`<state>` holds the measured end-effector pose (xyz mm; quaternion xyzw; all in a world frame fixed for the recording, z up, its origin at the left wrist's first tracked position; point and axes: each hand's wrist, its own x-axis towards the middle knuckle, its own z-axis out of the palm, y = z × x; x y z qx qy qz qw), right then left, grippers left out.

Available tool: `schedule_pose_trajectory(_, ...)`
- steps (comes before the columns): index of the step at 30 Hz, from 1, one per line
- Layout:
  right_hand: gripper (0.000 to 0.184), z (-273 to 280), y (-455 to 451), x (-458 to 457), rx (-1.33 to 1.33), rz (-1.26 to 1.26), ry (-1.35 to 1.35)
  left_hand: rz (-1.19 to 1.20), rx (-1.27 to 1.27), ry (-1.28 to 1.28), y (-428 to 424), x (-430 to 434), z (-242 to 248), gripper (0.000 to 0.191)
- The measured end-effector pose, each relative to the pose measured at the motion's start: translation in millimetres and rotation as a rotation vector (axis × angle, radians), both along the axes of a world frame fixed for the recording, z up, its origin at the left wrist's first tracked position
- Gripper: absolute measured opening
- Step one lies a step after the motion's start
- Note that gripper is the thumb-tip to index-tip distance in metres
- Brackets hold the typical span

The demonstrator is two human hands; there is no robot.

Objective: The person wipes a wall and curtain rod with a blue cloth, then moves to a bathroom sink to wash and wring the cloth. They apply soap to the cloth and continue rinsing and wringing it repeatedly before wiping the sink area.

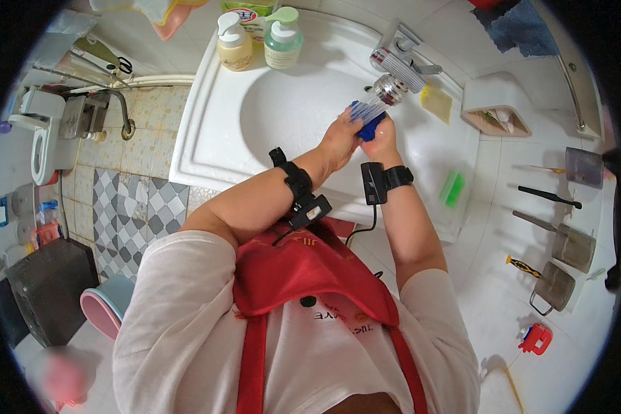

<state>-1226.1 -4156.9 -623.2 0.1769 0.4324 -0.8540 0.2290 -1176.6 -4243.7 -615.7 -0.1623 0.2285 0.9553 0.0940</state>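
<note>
Both my hands are together over the white washbasin (212, 139), under the running faucet. My left hand (341, 135) and my right hand (384, 138) grip a wet, bunched dark blue cloth (371, 128) between them. Water streams onto the cloth from the chrome faucet's ribbed swivel spout (392, 89). Part of the cloth is hidden behind the water and my fingers. A black strapped device is worn on each forearm, close to the wrist.
Two pump bottles, one cream (235, 49) and one green (282, 49), stand on the basin's back left corner. A yellow sponge cloth (437, 103) lies right of the faucet. A green soap bar or brush (452, 189) rests on the right rim. Wall holders (573, 247) carry tools.
</note>
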Motion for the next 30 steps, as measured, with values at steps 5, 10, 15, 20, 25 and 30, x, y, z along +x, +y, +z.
schedule_pose_trajectory(5,0.031,8.4,-22.7,40.3,0.259,0.077,0.054,-0.097,-1.585,0.037,-33.1,-17.6,-16.6,0.029)
schedule_pose_trajectory(10,0.043,7.0,-41.3,53.2,1.182,0.323,0.506,-0.381,-1.864,0.402,-35.7,-13.3,-27.5,0.024)
schedule_pose_trajectory(15,0.038,-9.5,-9.6,13.9,0.461,-0.004,0.111,-0.481,-1.693,0.513,-22.6,0.4,-27.9,0.013)
schedule_pose_trajectory(20,0.019,-14.1,9.7,14.0,0.223,-0.19,-0.069,-0.352,-0.795,0.227,-44.0,-1.8,-30.0,0.019)
schedule_pose_trajectory(25,0.015,-6.7,-15.3,22.3,0.099,-0.007,-0.007,-0.183,-0.069,-0.281,-40.8,-3.2,-15.8,0.039)
schedule_pose_trajectory(30,0.025,3.0,-32.5,27.8,0.198,-0.158,0.048,-0.039,-0.685,0.074,-13.1,-2.6,1.8,0.052)
